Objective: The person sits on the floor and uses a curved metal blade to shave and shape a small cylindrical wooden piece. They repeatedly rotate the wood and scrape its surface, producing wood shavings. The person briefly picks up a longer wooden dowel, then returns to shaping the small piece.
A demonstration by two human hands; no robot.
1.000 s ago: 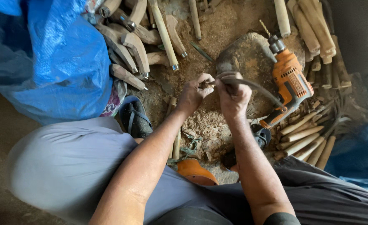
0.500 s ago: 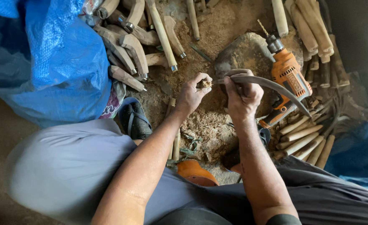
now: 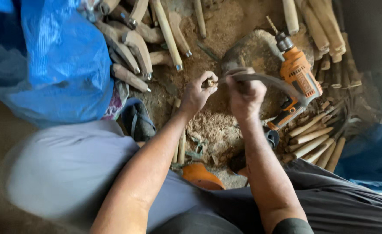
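Left hand point(image 3: 198, 93) is closed, pinching a small wooden piece point(image 3: 210, 82) just left of the orange drill point(image 3: 298, 82). Right hand point(image 3: 246, 93) is clenched around a curved blade point(image 3: 271, 80), whose edge meets the piece beside the drill; wood shavings point(image 3: 210, 130) lie below

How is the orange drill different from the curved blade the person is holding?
The orange drill is chunky and bright, while the curved blade is thin, dark and bent like a hook. The drill lies untouched on the ground; the blade is gripped in the right hand and reaches toward the small wooden piece pinched by the left hand. The drill ends in a straight bit, the blade in a long arc. Both are tools lying over the sawdust.
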